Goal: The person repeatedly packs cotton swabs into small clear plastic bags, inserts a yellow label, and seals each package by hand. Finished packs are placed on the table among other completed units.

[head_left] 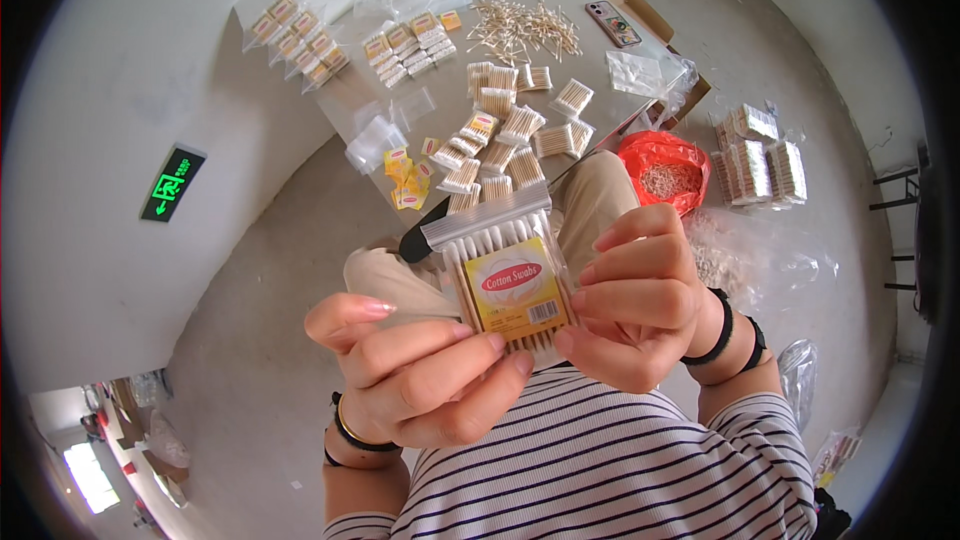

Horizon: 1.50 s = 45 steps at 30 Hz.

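Note:
A clear zip bag of cotton swabs (pixel 460 258) with a yellow label card is held up in front of my body, its zip strip at the top. My left hand (pixel 425 365) grips its lower left side, fingers along the bottom edge. On the other side my right hand (pixel 640 305) pinches the lower right edge between thumb and fingers. Beyond the bag, several filled swab packs (pixel 522 125) lie heaped on the grey table (pixel 560 0). Yellow label cards (pixel 408 180) sit at the table's near left edge, by some clear bags (pixel 377 145).
Loose swabs (pixel 525 30) are piled at the back, near a phone (pixel 612 24). Stacked packs (pixel 408 45) and bagged bundles (pixel 295 40) stand at the left. On the right are a red bag of swabs (pixel 668 152), a cardboard box (pixel 690 100) and wrapped swab bundles (pixel 750 168) on the floor.

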### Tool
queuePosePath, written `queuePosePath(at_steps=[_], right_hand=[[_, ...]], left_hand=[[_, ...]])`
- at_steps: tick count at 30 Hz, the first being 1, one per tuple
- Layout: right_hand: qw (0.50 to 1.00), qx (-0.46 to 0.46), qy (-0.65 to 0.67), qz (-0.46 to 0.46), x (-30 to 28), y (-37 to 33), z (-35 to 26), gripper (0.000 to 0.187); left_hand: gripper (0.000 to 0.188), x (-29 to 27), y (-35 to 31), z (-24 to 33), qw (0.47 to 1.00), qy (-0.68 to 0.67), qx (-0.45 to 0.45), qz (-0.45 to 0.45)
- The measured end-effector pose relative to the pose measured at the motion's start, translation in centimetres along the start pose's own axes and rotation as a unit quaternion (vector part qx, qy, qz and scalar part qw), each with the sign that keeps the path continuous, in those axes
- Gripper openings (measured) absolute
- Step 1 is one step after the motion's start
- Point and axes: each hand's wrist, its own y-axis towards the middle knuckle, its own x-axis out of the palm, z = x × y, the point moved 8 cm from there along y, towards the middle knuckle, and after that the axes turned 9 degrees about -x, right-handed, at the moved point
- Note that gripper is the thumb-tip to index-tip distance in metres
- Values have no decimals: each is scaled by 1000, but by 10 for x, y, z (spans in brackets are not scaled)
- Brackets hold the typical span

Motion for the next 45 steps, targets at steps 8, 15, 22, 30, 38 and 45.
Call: queuePosePath(at_steps=[8,15,22,30,38,45], right_hand=[[1000,-10,8,0,1,2,-4,32],[999,-31,-1,-18,-1,4,-8,33],[999,-41,-5,-12,-3,2,-6,33],[997,-63,-4,-38,13,-1,-1,33],[951,255,172,-13,10,3,55,44],[947,261,182,-34,25,20,54,37]], left_hand=[[30,-1,-1,-2,1000,6,0,-9],[29,-3,-2,1,998,50,28,-12],[64,9,12,-49,955,-268,-128,3],[69,63,5,-79,676,-568,-439,-166],[58,35,14,-70,901,-346,-261,-19],[51,24,16,-52,961,-213,-166,58]])
